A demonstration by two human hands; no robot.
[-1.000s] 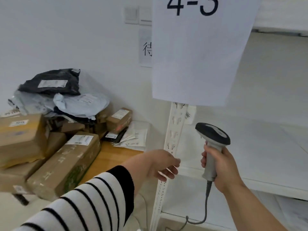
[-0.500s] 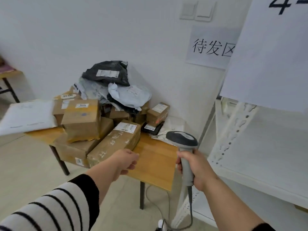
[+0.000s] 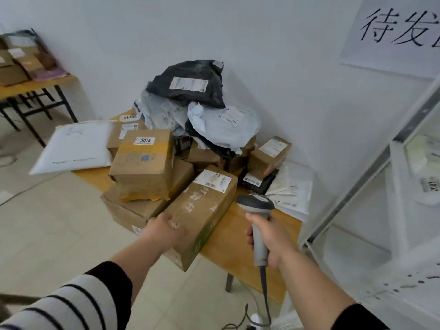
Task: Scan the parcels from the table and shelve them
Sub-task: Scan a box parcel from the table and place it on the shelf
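- Head view: left hand (image 3: 164,231) sits on the near end of a long cardboard box (image 3: 202,210), fingers curled over its top
- box lies at the front edge of the wooden table (image 3: 240,244) (label up), against the parcel pile
- right hand (image 3: 271,241) wrapped tight round the scanner (image 3: 258,225) handle
- white shelf (image 3: 392,191) on the right

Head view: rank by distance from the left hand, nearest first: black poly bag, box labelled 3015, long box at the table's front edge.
1. Long box: under the left hand, table's front edge.
2. Box labelled 3015: stacked just behind, slightly left.
3. Black poly bag: top of pile, by the wall.
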